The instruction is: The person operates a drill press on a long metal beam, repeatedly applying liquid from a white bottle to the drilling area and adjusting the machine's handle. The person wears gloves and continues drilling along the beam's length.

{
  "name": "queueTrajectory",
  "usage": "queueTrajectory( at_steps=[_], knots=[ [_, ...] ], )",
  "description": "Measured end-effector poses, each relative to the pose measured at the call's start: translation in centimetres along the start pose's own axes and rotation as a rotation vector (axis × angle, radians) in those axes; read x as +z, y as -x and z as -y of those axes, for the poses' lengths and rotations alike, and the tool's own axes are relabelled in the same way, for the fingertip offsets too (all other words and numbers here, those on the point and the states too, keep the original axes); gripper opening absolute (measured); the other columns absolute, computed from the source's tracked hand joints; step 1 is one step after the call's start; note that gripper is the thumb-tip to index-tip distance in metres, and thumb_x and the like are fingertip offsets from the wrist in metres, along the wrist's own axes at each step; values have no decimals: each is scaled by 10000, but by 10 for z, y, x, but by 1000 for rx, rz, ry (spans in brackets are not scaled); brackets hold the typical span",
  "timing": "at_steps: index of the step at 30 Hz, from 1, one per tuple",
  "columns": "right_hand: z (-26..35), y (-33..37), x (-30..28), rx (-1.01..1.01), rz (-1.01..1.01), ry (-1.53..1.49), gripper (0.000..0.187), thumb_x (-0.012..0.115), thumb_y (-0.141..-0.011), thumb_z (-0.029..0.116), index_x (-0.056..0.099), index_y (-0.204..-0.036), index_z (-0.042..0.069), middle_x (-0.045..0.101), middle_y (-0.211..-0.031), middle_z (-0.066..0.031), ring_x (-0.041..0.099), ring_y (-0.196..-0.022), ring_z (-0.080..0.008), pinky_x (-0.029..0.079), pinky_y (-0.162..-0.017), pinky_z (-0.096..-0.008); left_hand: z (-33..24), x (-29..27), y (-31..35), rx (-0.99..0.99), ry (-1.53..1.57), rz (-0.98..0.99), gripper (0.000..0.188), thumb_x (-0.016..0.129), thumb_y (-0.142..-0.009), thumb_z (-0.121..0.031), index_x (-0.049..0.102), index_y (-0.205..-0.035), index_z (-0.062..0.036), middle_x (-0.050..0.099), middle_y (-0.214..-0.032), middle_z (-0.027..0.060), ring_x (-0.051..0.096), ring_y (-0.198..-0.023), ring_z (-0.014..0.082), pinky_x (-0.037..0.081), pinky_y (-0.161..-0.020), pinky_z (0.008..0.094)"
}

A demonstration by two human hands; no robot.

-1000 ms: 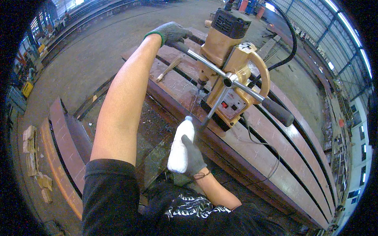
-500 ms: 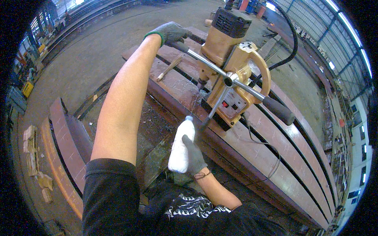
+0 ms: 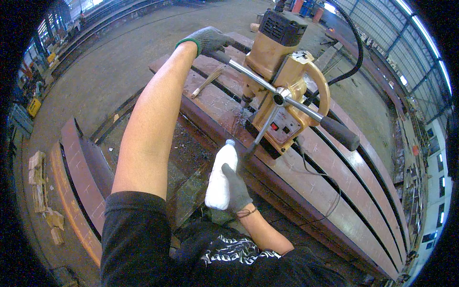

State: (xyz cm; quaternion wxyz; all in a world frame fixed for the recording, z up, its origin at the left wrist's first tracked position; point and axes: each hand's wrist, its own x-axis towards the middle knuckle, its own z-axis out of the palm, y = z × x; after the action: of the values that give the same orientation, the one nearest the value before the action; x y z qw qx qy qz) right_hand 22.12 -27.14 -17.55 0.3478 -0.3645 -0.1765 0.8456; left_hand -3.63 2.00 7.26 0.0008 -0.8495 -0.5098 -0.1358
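A tan magnetic drill (image 3: pixel 275 71) with a black motor top stands on a rusty steel beam (image 3: pixel 215 103). My left hand (image 3: pixel 208 40), in a grey glove with a green cuff, is closed round the grip at the far end of one of its feed handles (image 3: pixel 251 72). Lower down, my gloved right hand (image 3: pixel 236 189) wraps round a white plastic bottle (image 3: pixel 221 179) with a pale blue cap. The bottle tilts, its cap toward the drill bit (image 3: pixel 245 101) but apart from it. Metal chips lie around the bit.
A paintbrush (image 3: pixel 206 82) lies on the beam left of the drill. Another handle (image 3: pixel 339 134) sticks out to the right, and a black cable (image 3: pixel 356 43) arcs behind. More steel beams (image 3: pixel 83 165) and wooden blocks (image 3: pixel 38 182) are at the left.
A thin stream between the bottle's cap and the bit showed before and is now hardly visible. Both hands keep their holds, with almost no movement.
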Motion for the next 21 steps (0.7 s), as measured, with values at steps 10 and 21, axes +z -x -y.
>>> queueTrajectory(
  at_steps=[10,21],
  knots=[
    [-5,-3,-7,20,-26,-16,354,634,-1022,388,623,-1162,64,689,-958,-75,689,-826,-221,595,-756,-373,22,13,-5,17,-7,-4,463,680,-921,-440,687,-1313,-194,770,-1100,124,737,-876,295,590,-783,446],
    [-3,-3,-5,7,-32,23,345,614,-1029,408,629,-1140,82,681,-923,-68,687,-816,-227,592,-747,-385,3,5,9,-16,45,-50,491,653,-929,-479,698,-1270,-128,762,-1133,122,723,-996,310,564,-873,391]
  ],
)
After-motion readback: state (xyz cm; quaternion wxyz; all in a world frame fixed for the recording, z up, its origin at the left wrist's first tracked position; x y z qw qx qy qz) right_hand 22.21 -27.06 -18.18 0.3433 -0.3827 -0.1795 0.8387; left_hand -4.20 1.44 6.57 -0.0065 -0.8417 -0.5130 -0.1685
